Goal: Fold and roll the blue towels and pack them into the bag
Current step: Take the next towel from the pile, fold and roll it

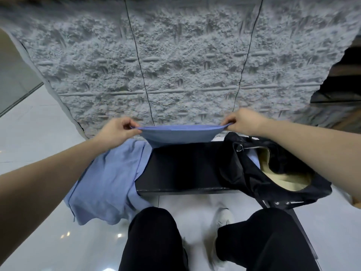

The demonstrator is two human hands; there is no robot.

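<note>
Our left hand and right hand each pinch a far corner of the blue towel above the black box.

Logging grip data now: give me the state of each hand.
Left hand: fingers pinch the blue towel.
Right hand: fingers pinch the same towel.

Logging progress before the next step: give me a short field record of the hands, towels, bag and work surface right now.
left hand: pinch grip on one end of the stretched blue cloth towel
right hand: pinch grip on the other end
stretched towel: held taut above the far edge of the black rectangular box
second blue cloth towel: loose, draped left of the box
black fabric bag: open at the box's right end, cream lining visible
</note>
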